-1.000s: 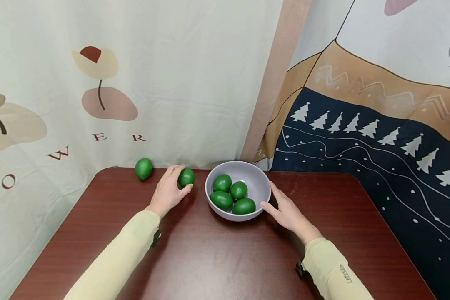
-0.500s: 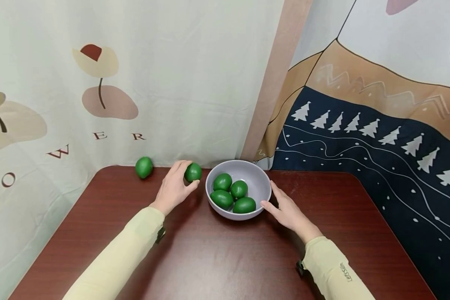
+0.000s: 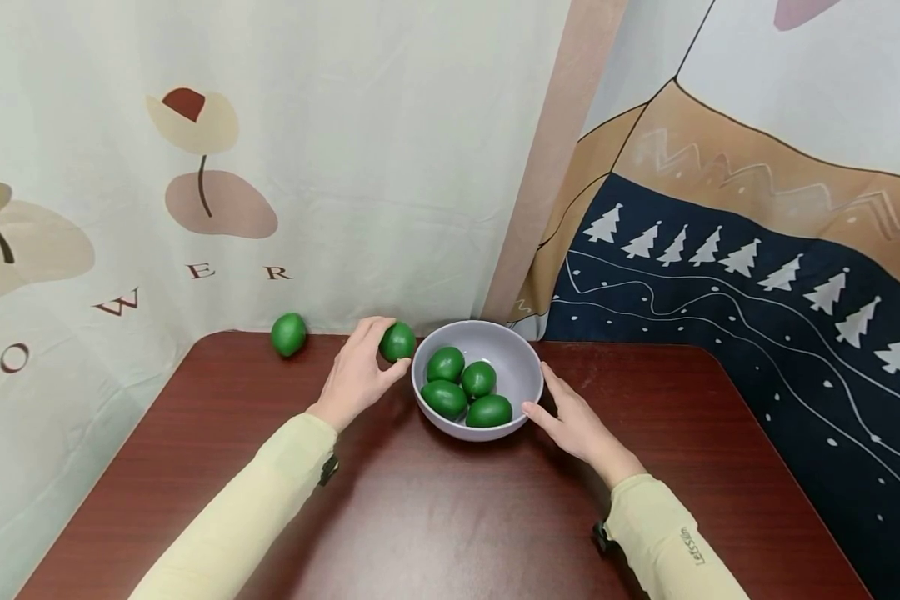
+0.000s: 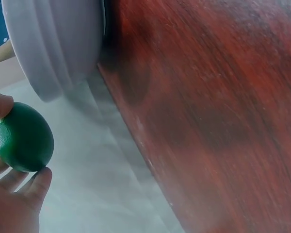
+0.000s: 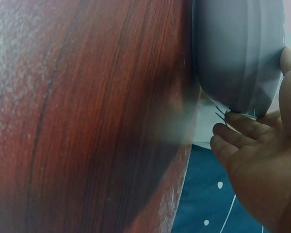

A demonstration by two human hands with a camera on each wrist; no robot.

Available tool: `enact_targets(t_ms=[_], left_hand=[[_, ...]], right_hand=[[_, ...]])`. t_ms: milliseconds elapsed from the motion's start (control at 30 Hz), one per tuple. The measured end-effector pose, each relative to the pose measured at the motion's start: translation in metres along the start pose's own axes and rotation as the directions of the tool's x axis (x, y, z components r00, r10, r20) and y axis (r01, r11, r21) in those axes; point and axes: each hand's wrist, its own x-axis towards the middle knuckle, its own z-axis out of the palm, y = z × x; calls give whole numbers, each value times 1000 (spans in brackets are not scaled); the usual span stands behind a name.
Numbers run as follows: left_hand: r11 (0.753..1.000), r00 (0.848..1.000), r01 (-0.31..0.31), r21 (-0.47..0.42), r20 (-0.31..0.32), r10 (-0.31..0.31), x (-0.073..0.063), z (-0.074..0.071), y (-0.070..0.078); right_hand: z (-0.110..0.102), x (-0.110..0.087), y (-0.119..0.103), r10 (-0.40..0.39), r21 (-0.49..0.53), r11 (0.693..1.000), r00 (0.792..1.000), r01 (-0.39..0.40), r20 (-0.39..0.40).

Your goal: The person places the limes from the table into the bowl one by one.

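My left hand (image 3: 360, 367) holds a green lime (image 3: 397, 342) between thumb and fingertips, just left of the bowl. In the left wrist view this lime (image 4: 25, 138) is raised, close to the bowl's outer wall. The grey-lilac bowl (image 3: 521, 367) stands upright near the table's far edge, with several green limes (image 3: 444, 400) inside. My right hand (image 3: 577, 421) rests against the bowl's right side, thumb at the rim and the fairly straight fingers along the outer wall. The right wrist view shows those fingers (image 5: 242, 128) touching the bowl (image 5: 237, 53) from outside.
Another green lime (image 3: 288, 335) lies at the table's far left edge. The dark red wooden table (image 3: 450, 517) ends at a pale printed curtain (image 3: 375, 167). A navy cloth with white trees (image 3: 720, 308) hangs behind on the right.
My left hand has moved right with the lime, from a spot left of the bowl to close beside its rim. My right hand and the bowl have stayed in place.
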Motion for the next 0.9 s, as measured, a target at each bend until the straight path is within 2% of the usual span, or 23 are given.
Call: enact_targets(t_ms=[333, 667, 900], left_hand=[[1000, 1000, -24, -13, 6, 24, 2, 4, 10], [999, 999, -30, -30, 38, 31, 3, 8, 20], [998, 998, -56, -40, 19, 57, 4, 13, 26]], right_hand=[[1, 1, 1, -7, -1, 1000, 1000, 7, -7], [1, 0, 1, -9, 3, 1000, 1000, 9, -11], [2, 1, 2, -11, 4, 1000, 1000, 11, -13]])
